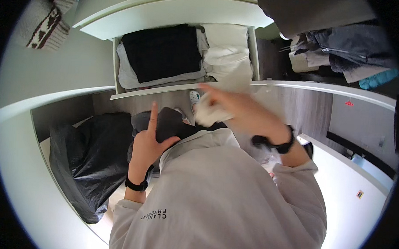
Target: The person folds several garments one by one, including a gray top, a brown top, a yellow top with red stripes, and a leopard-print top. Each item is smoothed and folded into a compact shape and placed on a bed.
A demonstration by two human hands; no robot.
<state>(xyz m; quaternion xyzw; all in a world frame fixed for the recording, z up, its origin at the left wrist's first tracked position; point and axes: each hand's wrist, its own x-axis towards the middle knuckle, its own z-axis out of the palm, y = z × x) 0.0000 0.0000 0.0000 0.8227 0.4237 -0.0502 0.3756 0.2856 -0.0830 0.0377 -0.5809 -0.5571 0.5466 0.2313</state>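
Grey wood-grain flooring [314,106] lies below. The blurred right hand [239,106] has its fingers closed around a soft off-white cloth [210,114] near an open white drawer [141,92]. The left hand [145,146] spreads thumb and forefinger wide beside dark grey fabric [169,120]; whether other fingers hold anything, I cannot tell. Folded black cloth [163,53] lies in the drawer.

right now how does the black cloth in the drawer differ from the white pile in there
The black cloth is dark and spread broad, while the white pile is pale and narrower. The black cloth lies on the picture's left, over grey cloth; the white pile sits on the right. The black cloth's top looks fairly flat, whereas the white pile shows soft creases. Both lie inside the same open drawer.
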